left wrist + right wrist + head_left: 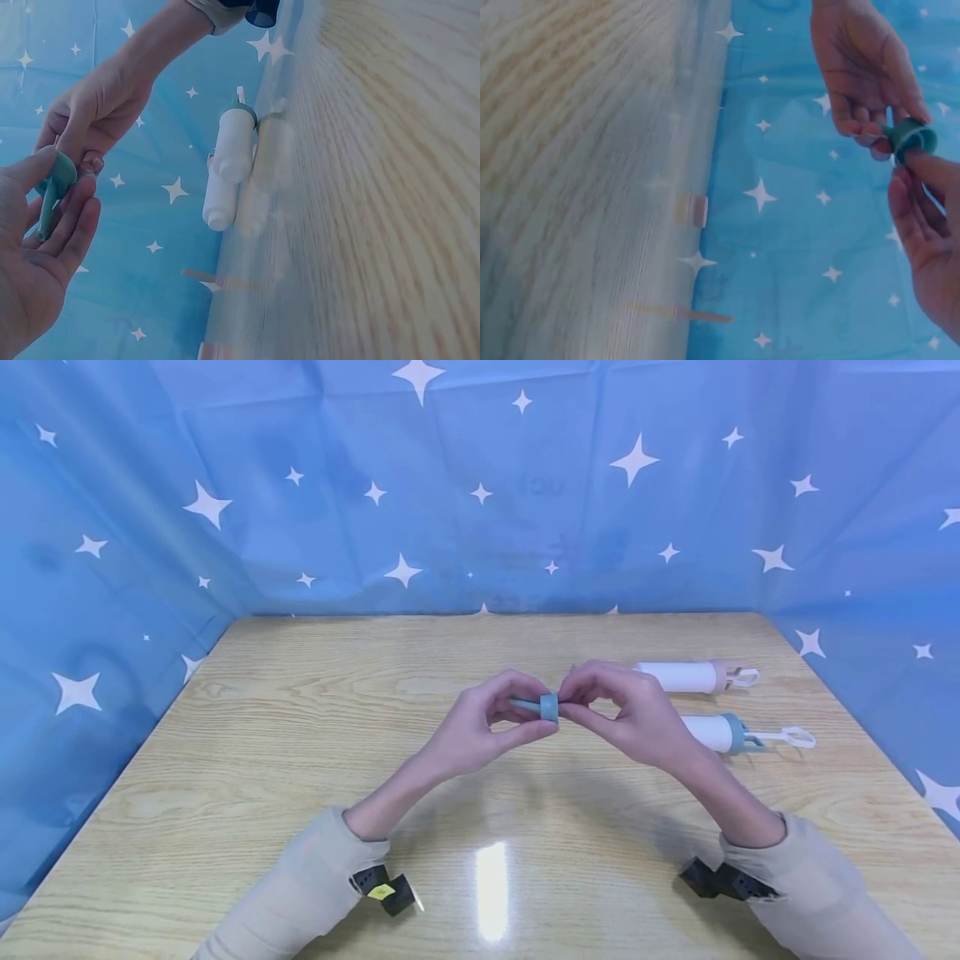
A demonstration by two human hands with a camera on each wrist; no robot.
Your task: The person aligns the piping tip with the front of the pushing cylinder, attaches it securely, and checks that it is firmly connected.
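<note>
Between both hands is a teal cap (549, 707) with a slim teal stem on its left side. My left hand (495, 718) holds it, thumb and fingers around the ring. The stem lies along the left palm in the left wrist view. My right hand (626, 710) pinches at the cap's hollow side. In the right wrist view, the right thumb (932, 169) is against the open rim of the cap (913, 139). Whether a small part sits between the right fingertips is hidden.
To the right lie a white bottle with a pinkish top (678, 677) and a white bottle with a teal top and pale loop (712, 732). A thin brownish stick (199, 274) and a pinkish piece (214, 351) show low in the left wrist view. Starry blue cloth (480, 527) surrounds the wooden table (285, 735).
</note>
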